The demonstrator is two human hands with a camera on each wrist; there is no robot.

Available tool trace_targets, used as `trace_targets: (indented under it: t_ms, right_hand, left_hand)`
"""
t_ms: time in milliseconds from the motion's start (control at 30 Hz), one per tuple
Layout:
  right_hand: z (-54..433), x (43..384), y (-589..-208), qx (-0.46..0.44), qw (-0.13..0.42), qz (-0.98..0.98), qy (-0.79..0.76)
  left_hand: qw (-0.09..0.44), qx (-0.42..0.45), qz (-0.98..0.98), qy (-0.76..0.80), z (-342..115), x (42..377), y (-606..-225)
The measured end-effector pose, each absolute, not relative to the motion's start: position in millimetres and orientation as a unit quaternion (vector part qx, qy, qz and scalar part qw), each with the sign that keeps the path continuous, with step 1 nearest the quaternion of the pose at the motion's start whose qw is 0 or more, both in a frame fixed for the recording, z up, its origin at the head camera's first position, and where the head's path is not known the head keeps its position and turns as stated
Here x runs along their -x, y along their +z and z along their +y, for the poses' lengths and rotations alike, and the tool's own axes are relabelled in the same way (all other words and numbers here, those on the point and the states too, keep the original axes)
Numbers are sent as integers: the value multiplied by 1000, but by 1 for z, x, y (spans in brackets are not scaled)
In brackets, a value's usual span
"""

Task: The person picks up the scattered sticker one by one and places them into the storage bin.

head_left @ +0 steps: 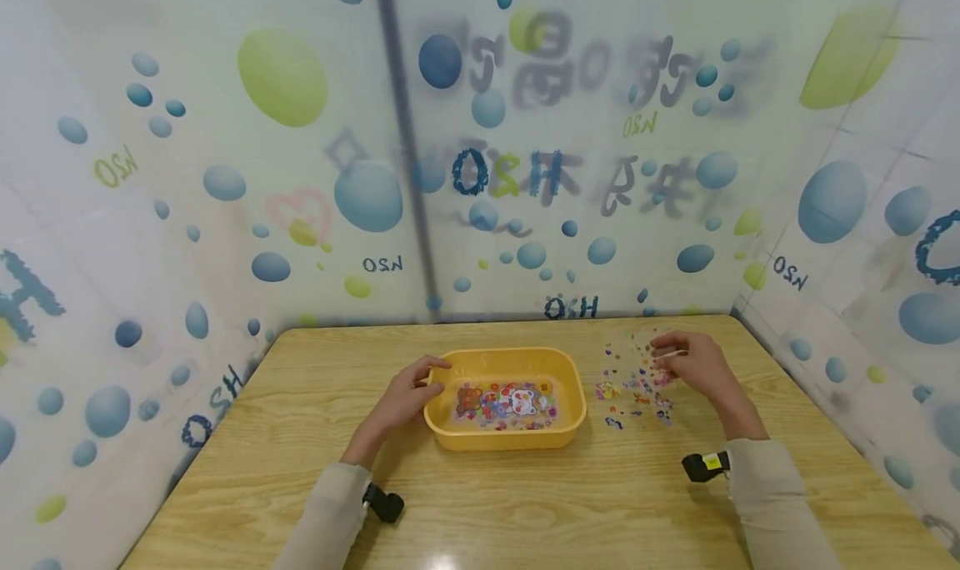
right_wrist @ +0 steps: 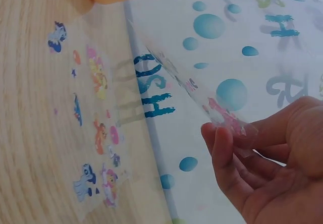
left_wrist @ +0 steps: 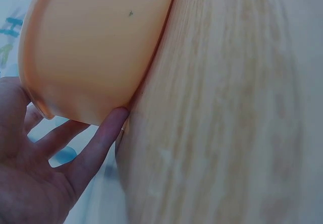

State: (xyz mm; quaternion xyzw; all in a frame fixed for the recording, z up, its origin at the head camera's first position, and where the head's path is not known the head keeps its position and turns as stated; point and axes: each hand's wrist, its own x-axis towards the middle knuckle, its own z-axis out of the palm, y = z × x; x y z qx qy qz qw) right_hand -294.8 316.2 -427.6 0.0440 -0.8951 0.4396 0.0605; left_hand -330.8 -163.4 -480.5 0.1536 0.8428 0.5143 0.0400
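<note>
On the table stands a yellow plastic tray (head_left: 506, 442), with clear sticker sheets (head_left: 517, 402) printed with bears and small colourful shapes lying inside. My left hand (head_left: 405, 393) holds the tray's left end, thumb at the rim. The left wrist view shows its fingers (left_wrist: 103, 133) against the outer wall. To the right of the tray, my right hand (head_left: 701, 363) pinches the edge of a transparent sticker sheet (right_wrist: 222, 114) between thumb and fingers, raised and tilted. Another clear sheet with pony stickers (right_wrist: 98, 133) lies flat on the table below it.
The wooden table (head_left: 525, 503) meets a curtain (head_left: 480, 245) with blue and green bubble prints at its back edge. Similar printed sheeting hangs on both sides. A black wrist camera (head_left: 384, 503) sits at the left sleeve, another camera (head_left: 703, 467) at the right.
</note>
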Motion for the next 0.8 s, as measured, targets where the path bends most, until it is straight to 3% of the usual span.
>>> trace_targets:
  t_ms: [533, 800]
  right_hand:
    - [310, 290, -412, -78, 71, -878, 467]
    - [305, 287, -407, -88, 84, -878, 463]
  left_hand:
    - [47, -160, 845, 509, -158, 314, -459]
    - [39, -156, 840, 518, -163, 327, -478]
